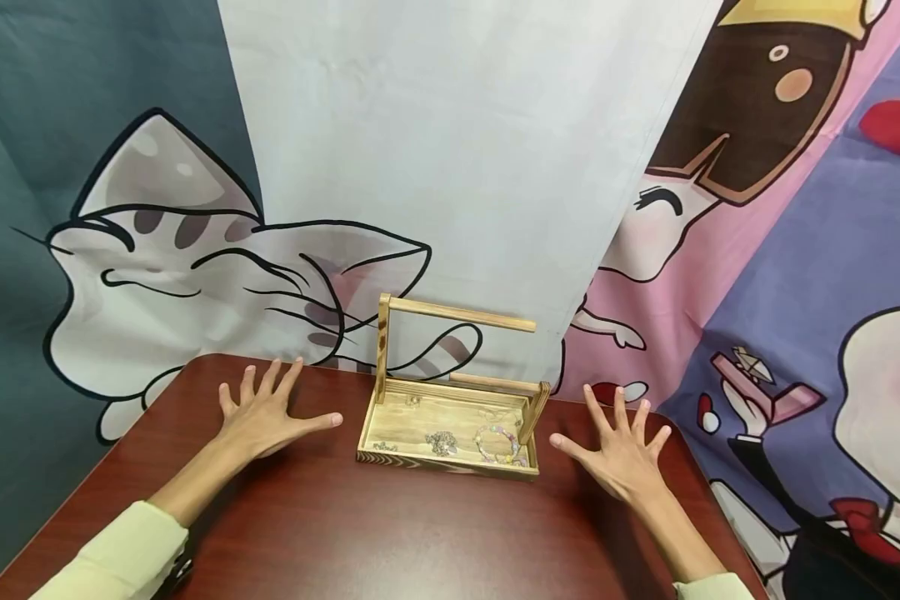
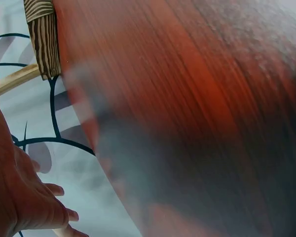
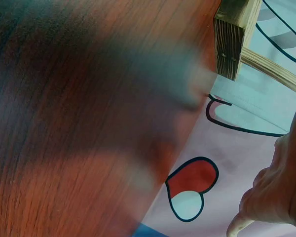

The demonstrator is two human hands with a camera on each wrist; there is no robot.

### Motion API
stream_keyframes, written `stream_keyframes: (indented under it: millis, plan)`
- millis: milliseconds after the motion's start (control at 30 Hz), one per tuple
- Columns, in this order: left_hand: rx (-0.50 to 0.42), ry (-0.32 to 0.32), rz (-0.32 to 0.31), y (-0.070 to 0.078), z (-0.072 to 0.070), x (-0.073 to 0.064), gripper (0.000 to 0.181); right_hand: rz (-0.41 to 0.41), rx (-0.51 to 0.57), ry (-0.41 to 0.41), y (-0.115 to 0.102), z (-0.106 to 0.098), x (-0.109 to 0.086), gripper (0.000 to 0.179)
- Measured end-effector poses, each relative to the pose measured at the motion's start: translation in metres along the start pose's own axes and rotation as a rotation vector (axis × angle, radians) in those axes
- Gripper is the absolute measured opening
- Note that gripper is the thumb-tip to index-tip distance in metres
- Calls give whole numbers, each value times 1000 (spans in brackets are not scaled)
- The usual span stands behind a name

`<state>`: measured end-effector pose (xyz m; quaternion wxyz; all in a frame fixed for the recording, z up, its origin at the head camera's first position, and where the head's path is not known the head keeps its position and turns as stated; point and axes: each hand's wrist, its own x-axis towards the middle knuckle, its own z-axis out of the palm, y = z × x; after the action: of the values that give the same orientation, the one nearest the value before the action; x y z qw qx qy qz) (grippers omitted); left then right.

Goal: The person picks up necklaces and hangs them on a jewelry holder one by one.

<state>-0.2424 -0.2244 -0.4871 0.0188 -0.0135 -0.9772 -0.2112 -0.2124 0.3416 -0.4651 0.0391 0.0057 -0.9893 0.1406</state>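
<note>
A wooden jewelry stand [image 1: 450,468] with a shallow tray base sits toward the back of the table between my hands. Its left post holds up one end of a crossbar [image 1: 461,314]; the right post [image 1: 534,414] leans. In the tray lie a pastel beaded bracelet [image 1: 507,430], a bunched silvery chain [image 1: 441,442] and a few smaller trinkets. To the left of the stand, my left hand [image 1: 264,421] spreads its fingers over the table, holding nothing. My right hand [image 1: 621,454], also with fingers spread, is just right of the stand and holds nothing.
The reddish-brown table [image 1: 435,533] reaches back to a printed cloth backdrop [image 1: 450,150] with cartoon figures. A second wooden bar [image 1: 495,382] shows low behind the tray. Both wrist views catch the stand's dark-grained end [image 2: 44,44] near the table's far edge.
</note>
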Motion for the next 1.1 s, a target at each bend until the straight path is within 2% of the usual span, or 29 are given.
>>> stream_keyframes:
  millis: [267, 433, 667, 900, 1100]
  plan:
    - [-13, -16, -3, 8, 1, 1, 135, -10, 4, -9, -2, 1, 2, 110]
    - [-22, -60, -21, 16, 0, 2, 131, -16, 31, -18, -6, 1, 4, 110]
    - [-184, -160, -57, 23, 2, 6, 122, -27, 61, -66, -15, 3, 3, 104]
    - [-371, -197, -51, 31, 6, 14, 117, -41, 21, -86, -26, 8, -1, 97]
    - [-550, -250, -149, 43, 6, 18, 116, -50, 2, -97, -39, 12, -1, 93]
